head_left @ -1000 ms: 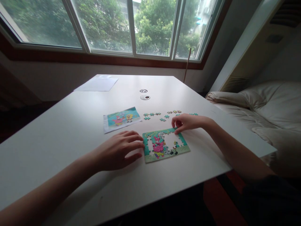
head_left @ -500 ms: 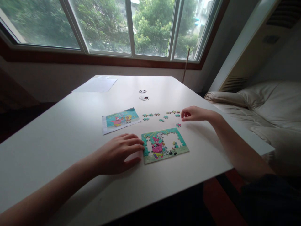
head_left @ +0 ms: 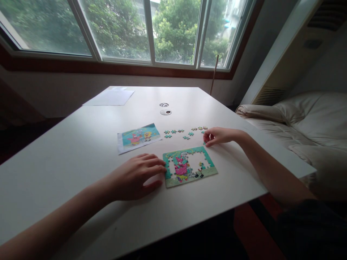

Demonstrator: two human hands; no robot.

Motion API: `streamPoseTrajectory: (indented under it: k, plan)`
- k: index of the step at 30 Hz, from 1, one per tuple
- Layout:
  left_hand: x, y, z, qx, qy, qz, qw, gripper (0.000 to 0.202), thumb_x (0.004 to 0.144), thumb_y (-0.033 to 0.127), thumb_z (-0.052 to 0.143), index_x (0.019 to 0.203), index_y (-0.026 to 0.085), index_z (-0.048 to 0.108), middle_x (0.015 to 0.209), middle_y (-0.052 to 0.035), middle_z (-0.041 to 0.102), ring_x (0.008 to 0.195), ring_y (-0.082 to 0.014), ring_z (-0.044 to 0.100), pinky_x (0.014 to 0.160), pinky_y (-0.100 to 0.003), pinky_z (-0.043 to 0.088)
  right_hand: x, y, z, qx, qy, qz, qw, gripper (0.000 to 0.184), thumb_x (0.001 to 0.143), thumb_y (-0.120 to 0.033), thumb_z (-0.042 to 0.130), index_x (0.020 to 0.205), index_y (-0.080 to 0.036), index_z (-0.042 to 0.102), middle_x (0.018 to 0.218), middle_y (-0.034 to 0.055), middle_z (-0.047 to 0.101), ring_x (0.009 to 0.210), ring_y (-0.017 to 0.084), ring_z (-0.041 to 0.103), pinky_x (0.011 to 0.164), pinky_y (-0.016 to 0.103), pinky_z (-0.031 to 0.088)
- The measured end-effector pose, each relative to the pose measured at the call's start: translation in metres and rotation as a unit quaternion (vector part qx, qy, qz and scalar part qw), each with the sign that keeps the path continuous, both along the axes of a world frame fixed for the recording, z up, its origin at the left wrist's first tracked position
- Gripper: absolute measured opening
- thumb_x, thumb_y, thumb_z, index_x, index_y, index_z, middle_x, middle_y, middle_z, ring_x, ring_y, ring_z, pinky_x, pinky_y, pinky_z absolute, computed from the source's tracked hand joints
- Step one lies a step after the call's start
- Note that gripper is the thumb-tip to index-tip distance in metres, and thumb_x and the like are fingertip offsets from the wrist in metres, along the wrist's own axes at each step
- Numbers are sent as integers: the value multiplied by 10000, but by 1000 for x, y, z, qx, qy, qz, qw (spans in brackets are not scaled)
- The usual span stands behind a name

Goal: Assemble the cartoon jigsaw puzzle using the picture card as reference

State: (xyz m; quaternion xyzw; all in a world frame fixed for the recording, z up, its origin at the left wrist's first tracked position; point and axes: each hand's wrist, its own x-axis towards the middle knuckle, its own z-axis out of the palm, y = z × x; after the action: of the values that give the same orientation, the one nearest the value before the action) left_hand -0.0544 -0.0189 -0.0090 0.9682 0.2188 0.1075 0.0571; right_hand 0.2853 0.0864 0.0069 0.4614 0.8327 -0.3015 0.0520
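Note:
The jigsaw puzzle lies flat, partly filled, with a pink cartoon figure on its left and open gaps at the left and upper right. My left hand rests palm down at its left edge, fingers stretched out and fingertips touching the frame. Beyond the puzzle's upper right corner, my right hand has curled its thumb and fingers round a puzzle piece, of which only a bit of teal shows. Several loose puzzle pieces lie in rows behind the puzzle.
A printed reference picture lies left of the loose pieces. Farther back are two round fittings in the white table and some white paper sheets. A cream sofa stands at the right.
My right hand has moved left and toward me, onto the pink and teal piece that lay uncovered before. My left hand and the puzzle have stayed in place.

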Motion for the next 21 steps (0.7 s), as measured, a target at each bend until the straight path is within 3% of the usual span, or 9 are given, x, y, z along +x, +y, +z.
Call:
streamPoseTrajectory:
  k: [9, 15, 21]
  plan:
    - [1, 0, -1, -15, 0, 6, 1000, 220, 872, 264, 499, 1078, 229, 568, 1113, -48, 607, 978, -213, 555, 854, -371, 443, -15, -13, 8, 60, 81, 30, 995, 184, 732, -307, 613, 794, -148, 546, 721, 6, 542, 638, 101, 467, 581, 239, 371]
    - [3, 0, -2, -22, -4, 12, 1000, 229, 867, 255, 503, 1086, 231, 564, 1117, -46, 601, 987, -213, 548, 864, -370, 431, -53, -35, 9, 75, 245, 16, 966, 271, 742, -341, 640, 905, -127, 609, 749, 32, 623, 678, 109, 550, 602, 241, 423]
    - [6, -1, -3, -23, -2, 18, 1000, 237, 863, 250, 506, 1093, 229, 560, 1117, -46, 597, 980, -213, 543, 855, -369, 433, -91, -58, -3, 71, 283, 27, 956, 190, 750, -296, 651, 834, -128, 674, 732, 36, 679, 663, 104, 591, 619, 227, 443]
